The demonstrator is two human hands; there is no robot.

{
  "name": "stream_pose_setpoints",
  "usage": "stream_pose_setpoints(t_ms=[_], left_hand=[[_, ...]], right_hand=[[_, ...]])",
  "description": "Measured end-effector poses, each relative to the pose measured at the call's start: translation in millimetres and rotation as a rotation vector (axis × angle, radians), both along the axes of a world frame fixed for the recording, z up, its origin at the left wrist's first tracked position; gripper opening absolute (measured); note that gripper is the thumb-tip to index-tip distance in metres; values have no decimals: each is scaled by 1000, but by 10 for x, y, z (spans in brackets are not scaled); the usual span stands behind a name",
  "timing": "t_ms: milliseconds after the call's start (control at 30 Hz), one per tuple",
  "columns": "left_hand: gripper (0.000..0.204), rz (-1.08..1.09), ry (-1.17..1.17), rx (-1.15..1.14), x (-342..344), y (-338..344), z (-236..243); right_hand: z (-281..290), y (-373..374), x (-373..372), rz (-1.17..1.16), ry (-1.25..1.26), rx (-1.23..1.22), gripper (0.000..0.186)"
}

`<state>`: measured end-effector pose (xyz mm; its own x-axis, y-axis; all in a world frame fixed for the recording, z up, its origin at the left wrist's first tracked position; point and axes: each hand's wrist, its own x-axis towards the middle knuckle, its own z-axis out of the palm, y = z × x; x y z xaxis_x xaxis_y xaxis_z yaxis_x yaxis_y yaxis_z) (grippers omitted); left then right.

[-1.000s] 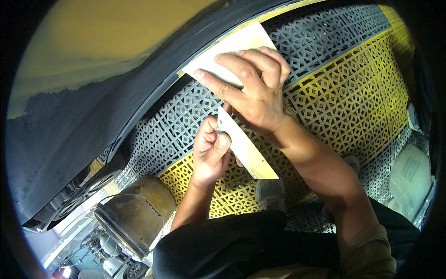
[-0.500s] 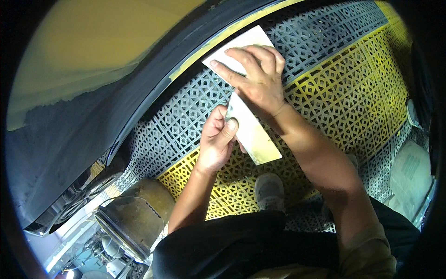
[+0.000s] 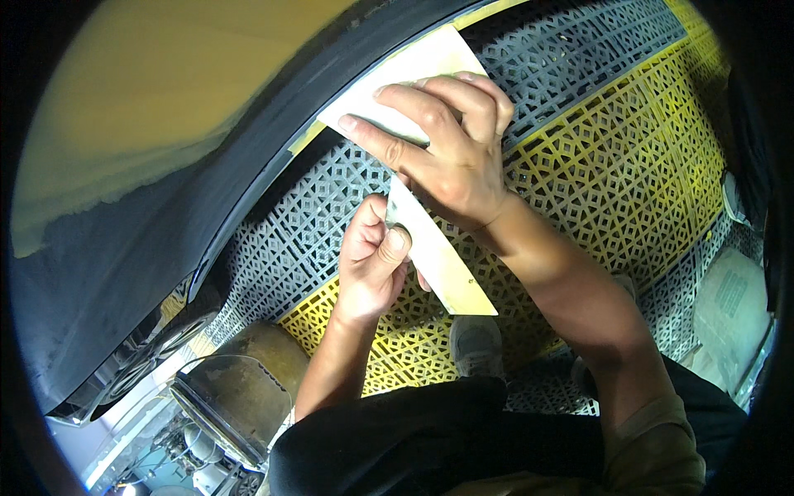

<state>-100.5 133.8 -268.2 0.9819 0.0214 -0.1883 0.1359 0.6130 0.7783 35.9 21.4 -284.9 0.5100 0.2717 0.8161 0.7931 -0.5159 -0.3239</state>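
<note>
My right hand (image 3: 455, 153) grips a broad, pale putty spreader (image 3: 413, 66), its fingers spread over the upper face. The spreader's far-left edge meets or overlaps the rim of a dark car body panel (image 3: 107, 223), which carries a wide yellowish coat (image 3: 182, 91); whether they touch is hard to tell. Just below, my left hand (image 3: 368, 269) pinches a second flat, pale spreader (image 3: 442, 269) between thumb and fingers. That one slants down to the right, yellowish near its lower end. Its top corner lies close beneath my right hand.
Grey-blue floor grating (image 3: 306, 215) and yellow floor grating (image 3: 612, 157) run under my hands. A dark bucket (image 3: 256, 380) with a wire handle lies tilted at lower left. My shoe (image 3: 477, 347) stands below the spreaders. A pale, flat package (image 3: 728, 318) sits at the right.
My right hand has carried its spreader to the left and up against the panel's rim. My left hand has shifted slightly left and down, with its spreader still held.
</note>
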Motion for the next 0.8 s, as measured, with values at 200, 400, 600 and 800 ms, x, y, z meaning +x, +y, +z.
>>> stream_pose_setpoints(t_ms=[200,400,600,800], left_hand=[[41,-13,45,1,84,-15,-71],[24,-78,90,18,205,-48,-211],[23,-144,102,-2,293,-154,-253],[27,-121,28,-18,194,-218,-26]], right_hand=[[-101,-24,38,19,26,-24,38],[-334,-81,165,34,70,-134,41],[-313,-299,128,-32,47,-70,37],[-68,-311,105,-30,7,32,38]])
